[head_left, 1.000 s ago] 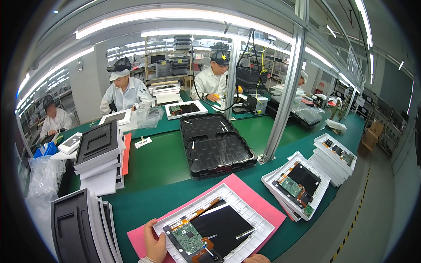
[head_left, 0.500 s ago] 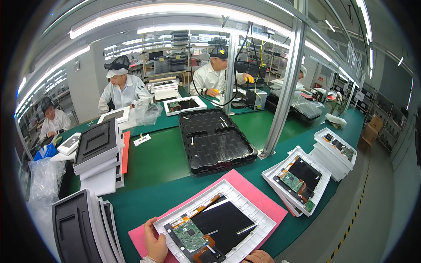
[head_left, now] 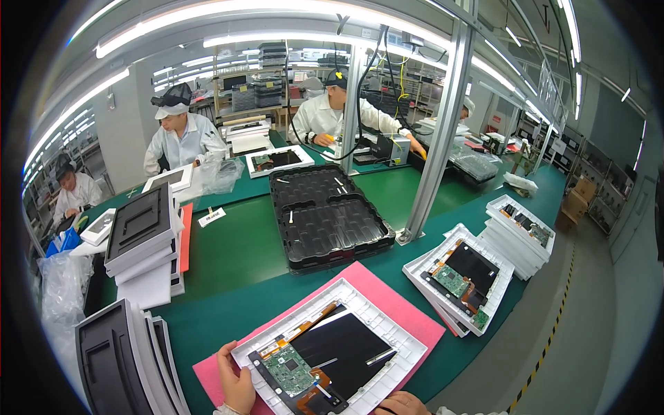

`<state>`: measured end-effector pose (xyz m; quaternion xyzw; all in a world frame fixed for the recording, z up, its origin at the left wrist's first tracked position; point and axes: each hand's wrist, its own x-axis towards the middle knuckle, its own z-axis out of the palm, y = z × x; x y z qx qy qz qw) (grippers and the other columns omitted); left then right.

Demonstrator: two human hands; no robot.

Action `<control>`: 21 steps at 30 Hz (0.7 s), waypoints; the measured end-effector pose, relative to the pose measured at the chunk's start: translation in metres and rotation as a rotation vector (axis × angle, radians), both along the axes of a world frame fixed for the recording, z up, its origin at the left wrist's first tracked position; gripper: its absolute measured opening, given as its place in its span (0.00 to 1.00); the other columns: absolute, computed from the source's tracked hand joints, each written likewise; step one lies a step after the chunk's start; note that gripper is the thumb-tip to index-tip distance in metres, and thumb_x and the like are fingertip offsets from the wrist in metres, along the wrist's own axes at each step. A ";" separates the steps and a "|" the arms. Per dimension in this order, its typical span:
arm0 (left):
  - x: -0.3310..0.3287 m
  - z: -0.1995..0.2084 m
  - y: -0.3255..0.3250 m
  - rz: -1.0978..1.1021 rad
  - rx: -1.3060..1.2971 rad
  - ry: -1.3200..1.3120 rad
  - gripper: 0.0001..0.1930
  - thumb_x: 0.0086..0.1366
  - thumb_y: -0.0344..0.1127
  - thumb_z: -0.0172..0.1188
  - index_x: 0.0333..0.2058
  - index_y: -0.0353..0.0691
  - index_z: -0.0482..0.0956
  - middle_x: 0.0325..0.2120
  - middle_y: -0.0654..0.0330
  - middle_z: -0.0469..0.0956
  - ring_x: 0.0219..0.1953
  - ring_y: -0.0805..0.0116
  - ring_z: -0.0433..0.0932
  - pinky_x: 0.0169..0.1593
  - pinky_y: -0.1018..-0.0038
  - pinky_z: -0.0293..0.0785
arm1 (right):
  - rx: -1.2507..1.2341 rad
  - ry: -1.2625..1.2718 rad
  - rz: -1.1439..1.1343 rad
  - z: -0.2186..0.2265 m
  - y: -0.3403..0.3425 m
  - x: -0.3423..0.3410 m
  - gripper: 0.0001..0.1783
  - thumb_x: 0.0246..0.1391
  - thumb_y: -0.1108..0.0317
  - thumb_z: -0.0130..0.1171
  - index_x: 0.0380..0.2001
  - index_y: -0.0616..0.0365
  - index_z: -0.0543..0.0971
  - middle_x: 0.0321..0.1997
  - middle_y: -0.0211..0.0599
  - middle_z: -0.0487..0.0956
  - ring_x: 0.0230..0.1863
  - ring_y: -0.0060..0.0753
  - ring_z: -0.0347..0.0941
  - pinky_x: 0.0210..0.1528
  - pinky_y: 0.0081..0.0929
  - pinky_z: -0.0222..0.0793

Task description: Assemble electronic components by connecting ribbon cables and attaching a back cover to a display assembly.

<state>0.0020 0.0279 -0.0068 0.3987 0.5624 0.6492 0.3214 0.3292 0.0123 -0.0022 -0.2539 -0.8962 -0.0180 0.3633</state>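
A white plastic frame (head_left: 404,344) lies tilted on a pink foam sheet (head_left: 430,330) at the near edge of the bench. Inside it are a black panel (head_left: 349,346), a green circuit board (head_left: 289,369) and orange flex cables. My left hand (head_left: 237,387) grips the frame's left edge, thumb on top. Against the frame's near right edge rests my right hand (head_left: 401,403), its fingers curled and partly cut off by the picture's lower rim. Whatever those fingers hold is hidden.
Stacked black-backed frames (head_left: 114,360) stand on the left, with another stack (head_left: 142,225) behind. A black plastic tray (head_left: 332,218) lies ahead. To the right are piled white frames with boards (head_left: 460,280) and a metal post (head_left: 439,131). Co-workers sit across the bench.
The whole view has shifted slightly, while both my hands stay at the white frame. Across the bench, the middle co-worker has stretched an arm out to the right, behind the post.
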 end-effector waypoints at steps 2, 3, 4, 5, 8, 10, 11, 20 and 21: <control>0.000 -0.001 0.000 0.011 0.003 0.031 0.30 0.48 0.14 0.41 0.54 0.33 0.60 0.50 0.53 0.65 0.56 0.63 0.65 0.63 0.69 0.57 | 0.002 0.006 -0.007 0.000 -0.001 -0.001 0.15 0.36 0.64 0.68 0.26 0.59 0.75 0.29 0.40 0.73 0.29 0.39 0.71 0.36 0.36 0.69; -0.001 -0.002 0.000 0.025 0.007 0.060 0.30 0.48 0.14 0.41 0.54 0.33 0.60 0.50 0.53 0.65 0.56 0.63 0.65 0.63 0.69 0.57 | 0.005 0.009 -0.012 0.000 -0.002 -0.001 0.15 0.36 0.64 0.68 0.26 0.59 0.75 0.29 0.40 0.73 0.29 0.39 0.70 0.36 0.36 0.69; -0.001 -0.002 0.000 0.022 0.011 0.063 0.30 0.48 0.14 0.41 0.54 0.33 0.60 0.50 0.53 0.65 0.56 0.63 0.65 0.63 0.69 0.57 | 0.009 0.012 -0.014 0.001 -0.002 -0.002 0.15 0.36 0.64 0.68 0.26 0.59 0.75 0.29 0.40 0.73 0.29 0.39 0.70 0.36 0.36 0.69; -0.001 -0.003 -0.001 0.009 0.008 0.045 0.30 0.48 0.14 0.42 0.54 0.33 0.60 0.50 0.53 0.65 0.56 0.63 0.65 0.63 0.69 0.57 | 0.007 0.012 -0.012 0.002 -0.002 -0.001 0.15 0.36 0.64 0.68 0.26 0.60 0.75 0.29 0.40 0.73 0.29 0.40 0.71 0.36 0.36 0.69; 0.001 0.000 0.000 0.004 0.001 0.022 0.30 0.48 0.14 0.42 0.54 0.33 0.60 0.50 0.53 0.65 0.56 0.63 0.65 0.63 0.70 0.57 | 0.002 0.010 -0.004 0.002 -0.001 -0.001 0.15 0.36 0.64 0.68 0.25 0.60 0.75 0.29 0.40 0.73 0.29 0.40 0.71 0.35 0.36 0.70; 0.002 0.004 -0.003 0.013 0.002 0.020 0.30 0.49 0.14 0.43 0.54 0.33 0.60 0.50 0.53 0.65 0.56 0.63 0.66 0.62 0.70 0.57 | 0.004 0.011 0.001 -0.001 -0.002 -0.001 0.15 0.36 0.64 0.68 0.25 0.60 0.75 0.29 0.40 0.73 0.29 0.40 0.71 0.35 0.35 0.70; 0.001 0.004 -0.005 0.006 -0.023 0.031 0.26 0.54 0.18 0.47 0.55 0.32 0.62 0.52 0.51 0.65 0.57 0.60 0.65 0.63 0.69 0.57 | 0.005 0.018 -0.003 -0.003 -0.003 -0.001 0.15 0.36 0.64 0.68 0.25 0.60 0.75 0.29 0.40 0.73 0.29 0.40 0.71 0.35 0.35 0.70; 0.003 0.010 -0.007 -0.010 -0.053 0.087 0.25 0.59 0.20 0.48 0.57 0.31 0.61 0.53 0.50 0.66 0.58 0.59 0.64 0.63 0.69 0.57 | 0.005 0.019 0.009 -0.002 -0.003 -0.001 0.14 0.36 0.65 0.67 0.25 0.61 0.75 0.29 0.41 0.73 0.29 0.41 0.70 0.35 0.35 0.69; 0.003 0.010 -0.007 -0.017 -0.039 0.088 0.25 0.59 0.20 0.48 0.57 0.31 0.61 0.53 0.50 0.66 0.58 0.59 0.64 0.62 0.69 0.57 | 0.008 0.016 0.007 -0.002 -0.004 -0.001 0.14 0.36 0.65 0.67 0.25 0.61 0.75 0.29 0.41 0.73 0.29 0.41 0.70 0.34 0.36 0.69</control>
